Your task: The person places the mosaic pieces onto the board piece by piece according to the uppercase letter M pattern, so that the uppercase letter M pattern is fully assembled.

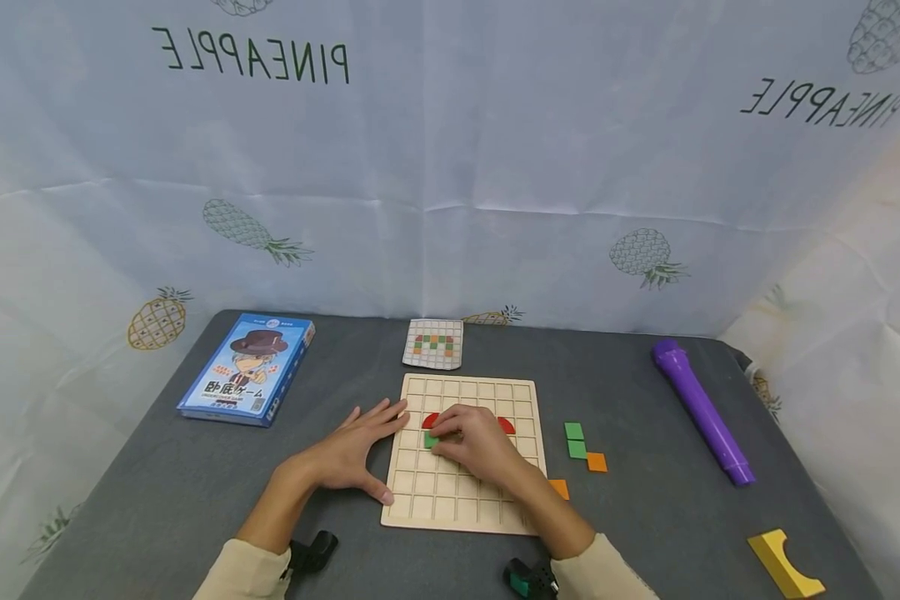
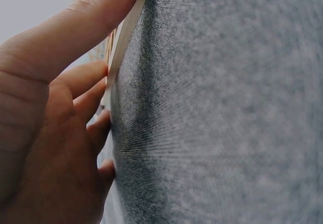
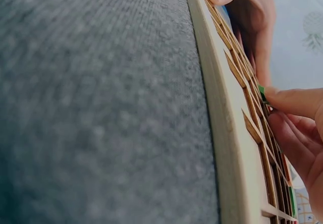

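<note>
A wooden grid board (image 1: 465, 508) lies on the dark table. My left hand (image 1: 356, 450) is spread at its left side, the thumb and fingertips touching the edge. Over the upper middle of the board is my right hand (image 1: 478, 442), its thumb and fingers pinching a small green square tile (image 1: 431, 440) at a cell on the left. In the right wrist view, the green tile (image 3: 262, 94) shows at the fingertips. Just above it sits a red curved tile (image 1: 429, 421), and another red tile (image 1: 506, 426) lies farther right. My right hand hides the cells between them.
Beyond the board lies a pattern card (image 1: 433, 344). Right of the board are green tiles (image 1: 576, 440) and orange tiles (image 1: 597, 462), one partly behind my right forearm. A blue game box (image 1: 247, 367) is at left; a purple stick (image 1: 701, 408) and yellow arch block (image 1: 783, 564) are at right.
</note>
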Motion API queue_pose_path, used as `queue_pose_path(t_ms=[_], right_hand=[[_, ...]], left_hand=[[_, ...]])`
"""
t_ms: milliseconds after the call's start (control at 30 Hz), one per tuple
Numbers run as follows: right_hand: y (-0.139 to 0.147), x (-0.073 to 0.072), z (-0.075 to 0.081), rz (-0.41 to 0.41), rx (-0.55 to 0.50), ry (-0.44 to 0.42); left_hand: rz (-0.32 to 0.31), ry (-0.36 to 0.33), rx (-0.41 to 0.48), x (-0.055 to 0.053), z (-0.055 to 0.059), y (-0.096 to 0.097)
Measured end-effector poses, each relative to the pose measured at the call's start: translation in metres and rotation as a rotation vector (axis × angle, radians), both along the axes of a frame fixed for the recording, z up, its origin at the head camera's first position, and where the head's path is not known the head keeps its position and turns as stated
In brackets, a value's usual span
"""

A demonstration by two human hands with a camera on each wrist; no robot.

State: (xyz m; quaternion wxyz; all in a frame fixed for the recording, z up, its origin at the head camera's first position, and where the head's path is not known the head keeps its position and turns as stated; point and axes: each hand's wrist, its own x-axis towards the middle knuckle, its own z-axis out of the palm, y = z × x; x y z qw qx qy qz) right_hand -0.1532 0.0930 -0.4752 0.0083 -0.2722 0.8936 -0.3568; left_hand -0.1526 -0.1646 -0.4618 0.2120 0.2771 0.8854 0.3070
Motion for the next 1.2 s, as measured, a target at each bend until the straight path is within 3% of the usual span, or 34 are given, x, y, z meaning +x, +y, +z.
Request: queue_pose_path(t_ms=[1200], right_hand=[[-0.0060,-0.0007,-0.0006,0.003,0.012,-0.012]], left_hand=[[0.010,-0.001,0.001,0.0010,0.0015,0.0007]])
